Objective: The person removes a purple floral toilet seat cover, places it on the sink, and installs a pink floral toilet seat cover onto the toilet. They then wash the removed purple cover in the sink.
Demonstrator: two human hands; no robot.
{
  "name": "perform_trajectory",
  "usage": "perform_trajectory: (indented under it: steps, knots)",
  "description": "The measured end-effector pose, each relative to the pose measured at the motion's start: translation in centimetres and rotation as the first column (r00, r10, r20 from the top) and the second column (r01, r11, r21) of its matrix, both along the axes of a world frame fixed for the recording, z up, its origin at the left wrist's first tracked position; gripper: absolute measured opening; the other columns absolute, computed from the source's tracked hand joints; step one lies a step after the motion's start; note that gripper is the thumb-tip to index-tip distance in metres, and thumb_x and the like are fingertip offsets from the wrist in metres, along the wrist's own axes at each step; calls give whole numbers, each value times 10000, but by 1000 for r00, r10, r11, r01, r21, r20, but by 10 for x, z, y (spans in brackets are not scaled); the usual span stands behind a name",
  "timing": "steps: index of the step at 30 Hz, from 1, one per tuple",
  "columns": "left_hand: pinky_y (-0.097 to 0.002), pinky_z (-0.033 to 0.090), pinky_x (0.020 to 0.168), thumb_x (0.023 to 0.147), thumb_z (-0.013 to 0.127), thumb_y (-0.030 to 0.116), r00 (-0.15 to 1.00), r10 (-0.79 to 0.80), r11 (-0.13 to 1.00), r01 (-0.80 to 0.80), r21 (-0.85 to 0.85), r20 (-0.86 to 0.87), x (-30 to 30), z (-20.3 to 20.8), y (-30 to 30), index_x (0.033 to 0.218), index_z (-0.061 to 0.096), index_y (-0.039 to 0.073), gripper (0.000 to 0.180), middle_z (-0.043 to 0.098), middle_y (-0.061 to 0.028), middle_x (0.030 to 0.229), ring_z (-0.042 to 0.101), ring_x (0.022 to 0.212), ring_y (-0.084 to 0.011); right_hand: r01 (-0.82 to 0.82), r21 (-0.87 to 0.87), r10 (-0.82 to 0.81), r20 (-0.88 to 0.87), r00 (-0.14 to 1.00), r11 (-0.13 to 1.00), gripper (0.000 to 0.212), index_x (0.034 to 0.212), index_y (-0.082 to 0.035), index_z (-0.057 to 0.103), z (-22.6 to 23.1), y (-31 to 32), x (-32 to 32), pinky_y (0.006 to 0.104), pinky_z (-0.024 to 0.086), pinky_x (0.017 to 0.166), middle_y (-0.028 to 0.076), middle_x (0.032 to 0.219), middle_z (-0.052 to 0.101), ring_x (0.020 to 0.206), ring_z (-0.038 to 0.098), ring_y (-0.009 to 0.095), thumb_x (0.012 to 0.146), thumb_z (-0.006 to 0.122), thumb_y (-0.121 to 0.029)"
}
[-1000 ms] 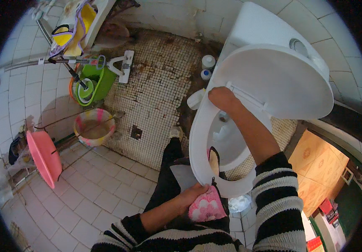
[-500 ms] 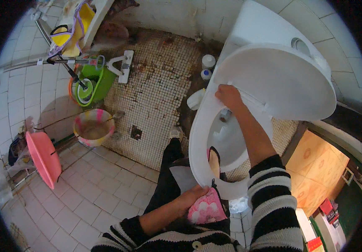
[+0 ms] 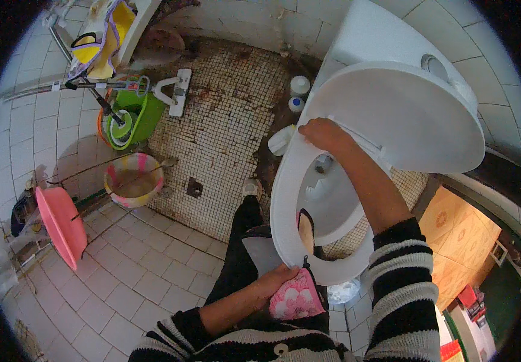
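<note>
The white toilet seat [image 3: 283,205] is raised at a tilt above the bowl, with the lid [image 3: 402,114] open behind it. At its far-left edge near the hinge is my right hand [image 3: 327,134], fingers curled over the rim. My left hand [image 3: 275,282] is closed on a pink and white plush seat cover [image 3: 298,295] with dark trim, at the seat's near edge. A grey flap beside that hand and a beige, black-edged piece inside the seat opening seem to belong to the cover. The fingertips of my left hand are partly hidden.
White bottles [image 3: 300,85] stand left of the toilet on a stained mosaic floor. Farther left are a green mop bucket [image 3: 146,120], a flat mop head [image 3: 179,93], a striped basin [image 3: 134,199] and a pink basin [image 3: 61,226]. My shoe [image 3: 251,188] is beside the toilet.
My right hand has shifted left to the seat's outer edge, its fingers reaching over the rim. My left hand stays on the cover.
</note>
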State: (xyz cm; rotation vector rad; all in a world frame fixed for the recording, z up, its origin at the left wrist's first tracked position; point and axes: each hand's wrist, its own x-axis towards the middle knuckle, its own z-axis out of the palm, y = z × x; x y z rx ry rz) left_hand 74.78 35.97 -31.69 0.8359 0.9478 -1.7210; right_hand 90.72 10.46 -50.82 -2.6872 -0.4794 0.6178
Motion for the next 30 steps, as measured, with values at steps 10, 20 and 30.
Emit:
perform_trajectory:
  steps: [10, 20, 30]
  knots:
    - [-335, 493, 845, 945, 414, 285, 997, 61, 989, -67, -129, -52, -16, -22, 12, 1271, 291, 39, 427, 515, -109, 1153, 577, 984, -192, 22, -82, -32, -118, 992, 996, 234, 917, -11, 632, 2, 8, 11, 431, 504, 719, 172, 873, 634, 834, 620, 324, 718, 581, -123]
    - [-355, 507, 810, 922, 466, 327, 999, 3, 999, -5, 45, 39, -7, -3, 2, 1204, 388, 29, 418, 565, -116, 1080, 592, 953, -207, 763, 241, -786, 0, 618, 600, 177, 800, -22, 551, -42, 15, -36, 407, 485, 629, 174, 675, 598, 655, 596, 332, 747, 555, -191]
    - [-397, 494, 819, 892, 517, 340, 994, 87, 996, -85, -29, 63, -15, -11, 11, 1195, 432, 46, 431, 556, -125, 1116, 574, 987, -230, 553, 247, -300, -954, -6, -796, 79, 859, -53, 512, -21, -2, -78, 267, 484, 503, 64, 754, 570, 597, 547, 147, 843, 557, -117]
